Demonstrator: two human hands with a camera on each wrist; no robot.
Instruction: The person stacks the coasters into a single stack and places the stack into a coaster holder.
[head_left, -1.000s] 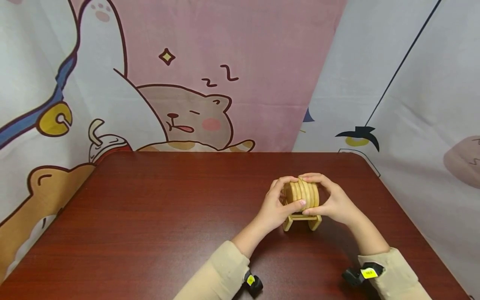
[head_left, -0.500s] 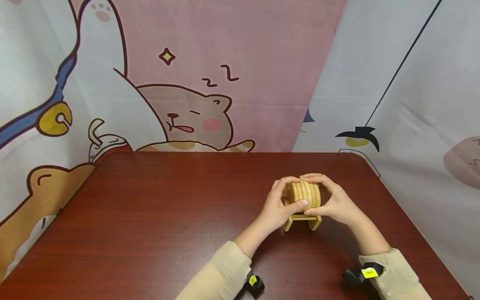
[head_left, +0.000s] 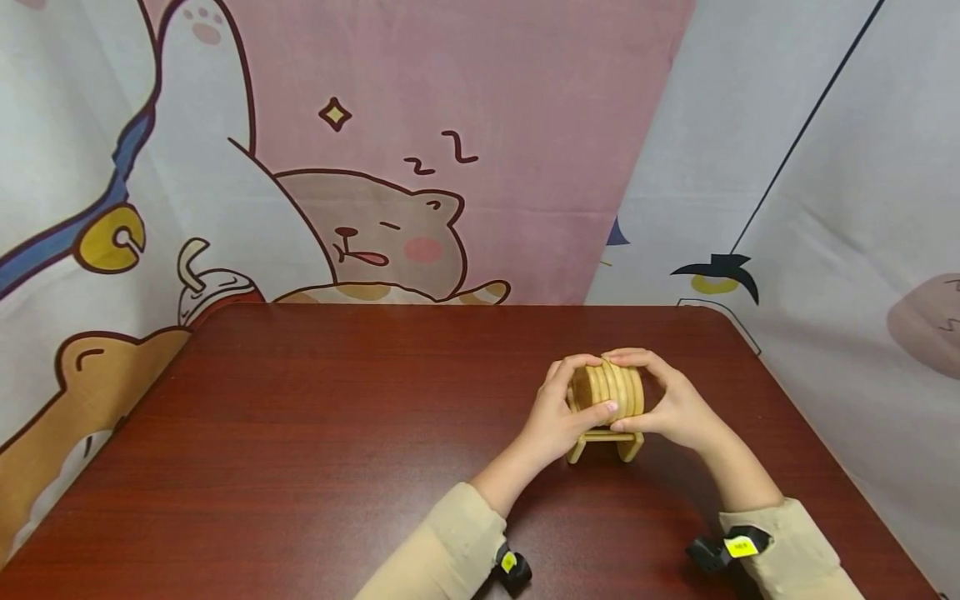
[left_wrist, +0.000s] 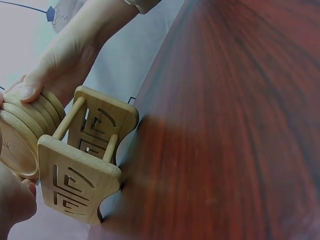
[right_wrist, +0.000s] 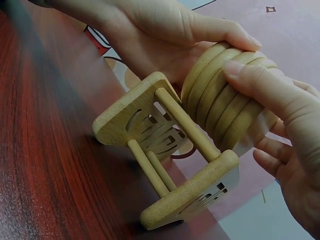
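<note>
Several round wooden coasters (head_left: 619, 393) stand on edge in a stack, gripped between my two hands. My left hand (head_left: 553, 414) holds the left side, thumb on the near edge and fingers over the top. My right hand (head_left: 673, 410) grips the right side the same way. Just beneath the stack is a wooden coaster rack (head_left: 628, 448), upright on the table. In the left wrist view the rack (left_wrist: 111, 172) shows cut-out end panels joined by round bars, and the coasters (left_wrist: 30, 117) sit right at its upper edge. From the right wrist, the coasters (right_wrist: 220, 95) overlap the top bar.
The dark red-brown wooden table (head_left: 337, 433) stretches widely to the left of the hands. Its right edge (head_left: 817, 429) runs past the right forearm. Behind it hangs a cartoon-printed cloth (head_left: 525, 150). Black wrist cameras (head_left: 514, 572) hang at both sleeves.
Both hands and the coaster stack have shifted very slightly to the right. The rack has stayed in place, and both hands keep their grip.
</note>
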